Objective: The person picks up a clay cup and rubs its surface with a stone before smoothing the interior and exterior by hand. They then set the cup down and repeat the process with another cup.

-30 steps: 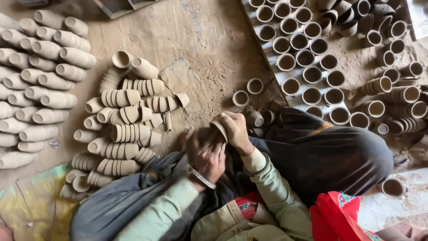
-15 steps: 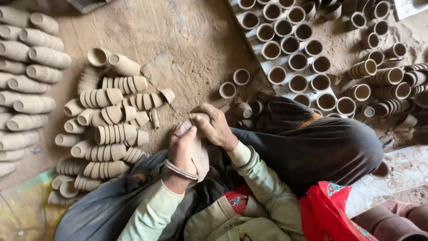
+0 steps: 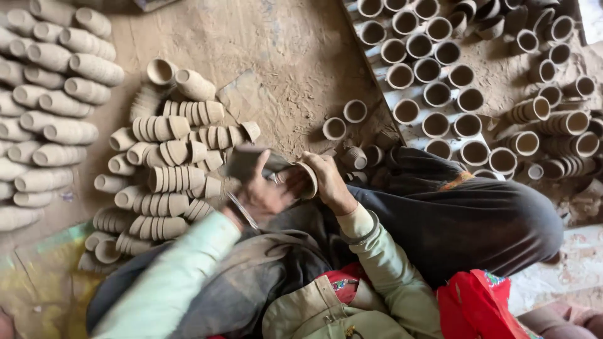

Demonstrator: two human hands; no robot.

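My right hand (image 3: 326,179) grips a small unfired clay cup (image 3: 309,179) turned on its side, its mouth facing left. My left hand (image 3: 260,191), blurred by motion, is pressed against the cup's open end and seems to hold a grey scrap or pad (image 3: 242,162); I cannot tell exactly what it is. Both hands work over my lap, which is covered by dark cloth (image 3: 452,220). A thin bangle sits on each wrist.
Nested stacks of small clay cups (image 3: 166,163) lie on their sides to my left. Longer rolls of stacked cups (image 3: 56,94) line the far left. Upright single cups (image 3: 433,94) fill the ground and boards at upper right. A red bag (image 3: 477,307) lies by my right knee.
My left hand has moved out to the left of the cup and is blurred by motion. The right hand has kept hold of the cup, and the view has shifted.
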